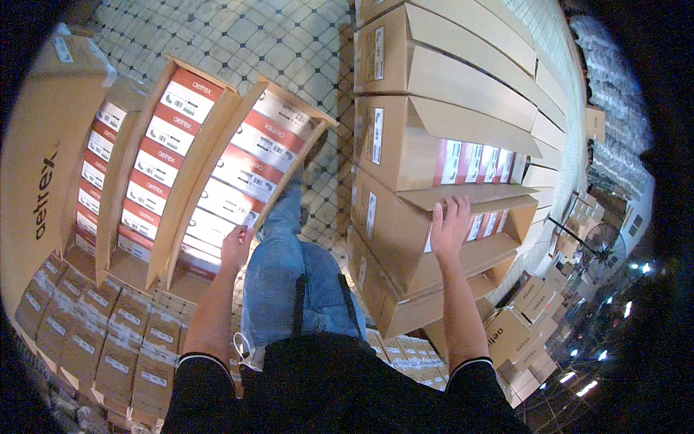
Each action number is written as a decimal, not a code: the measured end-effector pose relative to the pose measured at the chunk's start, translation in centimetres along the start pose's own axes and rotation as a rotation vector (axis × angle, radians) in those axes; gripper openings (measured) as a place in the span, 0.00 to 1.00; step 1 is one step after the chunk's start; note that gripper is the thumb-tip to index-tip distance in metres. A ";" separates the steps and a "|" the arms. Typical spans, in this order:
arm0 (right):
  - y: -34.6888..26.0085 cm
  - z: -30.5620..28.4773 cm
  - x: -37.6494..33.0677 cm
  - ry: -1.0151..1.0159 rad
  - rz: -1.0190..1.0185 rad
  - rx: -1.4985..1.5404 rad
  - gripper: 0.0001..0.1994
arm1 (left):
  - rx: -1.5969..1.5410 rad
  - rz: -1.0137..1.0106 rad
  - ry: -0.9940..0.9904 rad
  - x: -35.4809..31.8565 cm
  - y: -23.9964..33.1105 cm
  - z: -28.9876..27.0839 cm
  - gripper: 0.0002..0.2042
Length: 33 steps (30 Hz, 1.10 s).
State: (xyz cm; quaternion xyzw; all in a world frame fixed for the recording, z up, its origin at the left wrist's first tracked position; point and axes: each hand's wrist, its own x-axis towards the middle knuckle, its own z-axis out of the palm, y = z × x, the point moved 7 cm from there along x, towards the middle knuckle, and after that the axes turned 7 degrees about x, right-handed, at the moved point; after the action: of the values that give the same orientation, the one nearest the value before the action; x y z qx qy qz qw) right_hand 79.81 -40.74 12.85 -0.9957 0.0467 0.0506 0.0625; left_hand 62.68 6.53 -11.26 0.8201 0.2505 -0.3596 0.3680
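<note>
At the left, my left hand (pixel 236 247) is against the near end of an open carton (pixel 194 205) packed with a row of red-and-white shoe boxes (pixel 251 172). Its fingers are bunched at the face of a white box end; whether they grip anything is hidden. Over on the right, my right hand (pixel 451 219) rests with fingers apart on the edge of a cardboard flap (pixel 473 194). Beneath that flap, another open carton (pixel 423 249) holds shoe boxes (pixel 486 226) with pale labelled ends. My two forearms reach out to either side of my jeans-clad legs.
More open cartons (pixel 134 173) of shoe boxes stand at left, beside a large brown carton (pixel 43 181). Several taped cartons (pixel 119 362) lie lower left. A row of cartons (pixel 463 72) runs up the right over a tiled floor (pixel 267 36). A fan (pixel 603 244) stands far right.
</note>
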 end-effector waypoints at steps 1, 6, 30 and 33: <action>-0.3 -0.1 0.2 -0.009 -0.002 -0.002 0.19 | 0.000 -0.014 0.011 0.0 0.3 -0.3 0.21; -0.7 -1.1 1.7 -0.062 0.100 -0.002 0.18 | -0.047 -0.018 0.076 0.5 3.1 -1.9 0.19; 10.6 2.9 4.6 -0.625 0.373 -0.131 0.19 | 0.885 0.978 -0.331 5.0 65.0 10.2 0.22; 10.3 3.8 5.7 -0.645 0.521 -0.095 0.24 | 0.732 1.148 -0.397 5.5 67.1 8.2 0.18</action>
State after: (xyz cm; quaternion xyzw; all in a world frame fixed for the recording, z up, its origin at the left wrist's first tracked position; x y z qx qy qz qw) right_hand 84.08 -50.95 7.22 -0.8853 0.2728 0.3763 0.0133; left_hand 108.14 -39.61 9.02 0.8125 -0.4301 -0.3128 0.2388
